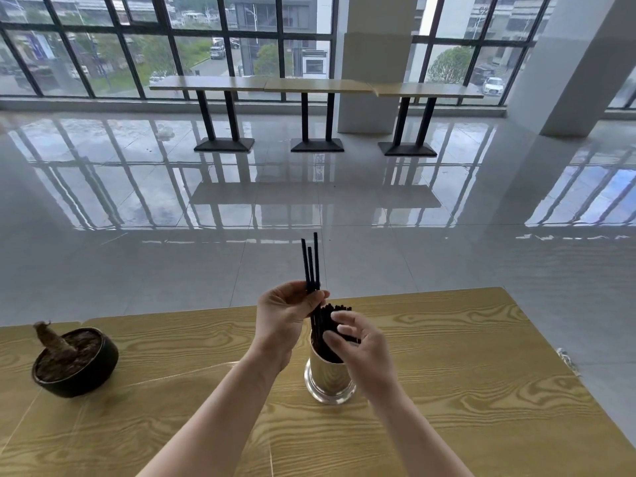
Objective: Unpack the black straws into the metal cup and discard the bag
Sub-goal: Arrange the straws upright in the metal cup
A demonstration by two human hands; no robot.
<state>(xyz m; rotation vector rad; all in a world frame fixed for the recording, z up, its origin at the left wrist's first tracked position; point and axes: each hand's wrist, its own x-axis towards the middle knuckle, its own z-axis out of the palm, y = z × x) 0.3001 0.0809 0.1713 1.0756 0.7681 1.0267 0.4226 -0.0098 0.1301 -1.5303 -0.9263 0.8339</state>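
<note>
Left hand (285, 315) pinching black straws (311, 270), right hand's (361, 346) grip hiding metal cup (327, 376) rim

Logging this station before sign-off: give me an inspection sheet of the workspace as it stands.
Surface: wood-grain table.
Job's things: metal cup upright, holding black straws; bag not seen.
Clutter: black plant pot, left.
Grips: left grip pinches three raised straws; right grip touches the cup's straws, hold unclear.
Cables: nothing seen.
Surroundings: glossy floor, long tables, windows.
</note>
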